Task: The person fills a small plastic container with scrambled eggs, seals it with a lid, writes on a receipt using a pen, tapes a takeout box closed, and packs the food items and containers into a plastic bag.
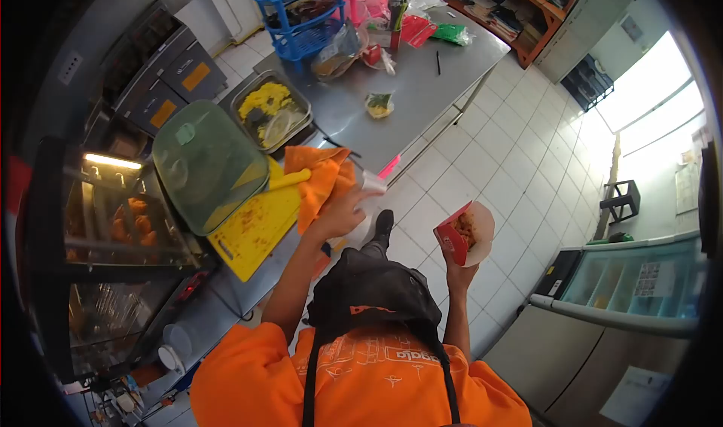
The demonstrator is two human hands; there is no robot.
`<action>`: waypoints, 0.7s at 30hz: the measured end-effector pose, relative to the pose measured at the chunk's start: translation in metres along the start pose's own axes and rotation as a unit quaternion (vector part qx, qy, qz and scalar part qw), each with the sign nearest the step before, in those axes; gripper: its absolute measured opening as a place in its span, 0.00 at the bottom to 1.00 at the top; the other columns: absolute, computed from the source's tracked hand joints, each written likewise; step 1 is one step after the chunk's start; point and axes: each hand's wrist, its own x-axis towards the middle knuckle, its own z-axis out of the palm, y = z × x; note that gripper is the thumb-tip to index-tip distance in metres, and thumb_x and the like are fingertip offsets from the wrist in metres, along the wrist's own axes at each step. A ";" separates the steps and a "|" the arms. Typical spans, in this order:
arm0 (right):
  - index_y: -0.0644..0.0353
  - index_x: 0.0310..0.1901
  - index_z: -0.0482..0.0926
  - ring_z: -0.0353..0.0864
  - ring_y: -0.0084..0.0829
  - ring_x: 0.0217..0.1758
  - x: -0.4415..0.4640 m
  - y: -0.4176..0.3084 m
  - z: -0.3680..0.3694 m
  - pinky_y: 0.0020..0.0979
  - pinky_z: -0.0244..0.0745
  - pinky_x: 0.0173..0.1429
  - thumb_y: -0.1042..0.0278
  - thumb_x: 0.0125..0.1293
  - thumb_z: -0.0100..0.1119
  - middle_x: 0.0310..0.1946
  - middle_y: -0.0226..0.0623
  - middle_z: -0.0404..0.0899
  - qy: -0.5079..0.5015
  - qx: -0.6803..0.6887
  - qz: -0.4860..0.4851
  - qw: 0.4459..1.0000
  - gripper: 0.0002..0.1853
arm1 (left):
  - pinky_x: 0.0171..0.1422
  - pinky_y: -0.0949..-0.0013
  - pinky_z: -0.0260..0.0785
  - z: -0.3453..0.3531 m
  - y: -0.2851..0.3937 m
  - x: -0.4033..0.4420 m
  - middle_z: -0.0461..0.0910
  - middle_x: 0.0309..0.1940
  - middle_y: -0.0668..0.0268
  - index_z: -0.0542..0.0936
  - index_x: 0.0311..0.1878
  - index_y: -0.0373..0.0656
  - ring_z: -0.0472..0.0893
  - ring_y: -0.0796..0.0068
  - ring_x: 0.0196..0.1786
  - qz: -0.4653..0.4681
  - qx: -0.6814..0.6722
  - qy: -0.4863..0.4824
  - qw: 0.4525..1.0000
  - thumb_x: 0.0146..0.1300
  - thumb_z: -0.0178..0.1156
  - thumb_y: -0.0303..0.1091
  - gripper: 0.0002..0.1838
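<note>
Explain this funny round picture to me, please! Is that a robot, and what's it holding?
There's no robot here. These are a person's own two bare hands. The one picture comes from a camera worn on the person's head, looking forward and down, so their orange shirt shows at the bottom.

The right hand holds a red box with food inside. The left hand is by an orange cloth; I can't tell if it's gripping it.

Nearby is a yellow board with brown bits on it. A small bag lies on the metal table, near a tray of yellow food.
</note>
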 end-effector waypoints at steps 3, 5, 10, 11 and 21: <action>0.65 0.70 0.62 0.76 0.34 0.65 0.064 -0.009 0.012 0.38 0.72 0.68 0.64 0.56 0.79 0.62 0.43 0.74 0.012 0.010 -0.068 0.998 0.44 | 0.77 0.61 0.58 -0.025 0.032 0.117 0.71 0.62 0.52 0.75 0.67 0.43 0.69 0.51 0.69 0.101 -0.102 0.060 0.988 0.54 0.50 0.17 0.34; 0.64 0.69 0.64 0.76 0.37 0.65 0.106 -0.031 0.014 0.38 0.71 0.68 0.64 0.56 0.77 0.62 0.44 0.74 0.030 -0.040 -0.089 0.995 0.42 | 0.76 0.63 0.58 -0.029 0.034 0.197 0.70 0.62 0.53 0.74 0.68 0.42 0.70 0.52 0.69 0.146 -0.186 0.113 0.965 0.53 0.49 0.16 0.35; 0.65 0.70 0.63 0.77 0.36 0.63 0.218 -0.015 0.021 0.37 0.73 0.66 0.67 0.55 0.77 0.61 0.44 0.74 0.017 -0.036 -0.061 0.997 0.43 | 0.72 0.58 0.67 0.031 -0.082 0.356 0.59 0.72 0.50 0.65 0.73 0.45 0.68 0.49 0.72 -0.049 -0.013 0.202 0.978 0.59 0.56 0.20 0.36; 0.66 0.70 0.64 0.78 0.35 0.62 0.244 -0.017 0.025 0.36 0.74 0.64 0.68 0.56 0.77 0.60 0.43 0.75 0.003 -0.011 -0.073 0.997 0.42 | 0.70 0.55 0.69 0.046 -0.123 0.388 0.57 0.73 0.48 0.64 0.74 0.45 0.68 0.46 0.71 -0.133 0.074 0.225 0.962 0.59 0.58 0.21 0.37; 0.68 0.64 0.70 0.81 0.33 0.56 0.492 -0.051 0.155 0.31 0.79 0.59 0.78 0.53 0.74 0.57 0.42 0.76 -0.339 0.049 -0.213 0.915 0.35 | 0.63 0.52 0.75 0.065 -0.102 0.392 0.56 0.74 0.44 0.53 0.77 0.38 0.70 0.40 0.69 -0.238 0.111 0.439 0.859 0.61 0.69 0.33 0.46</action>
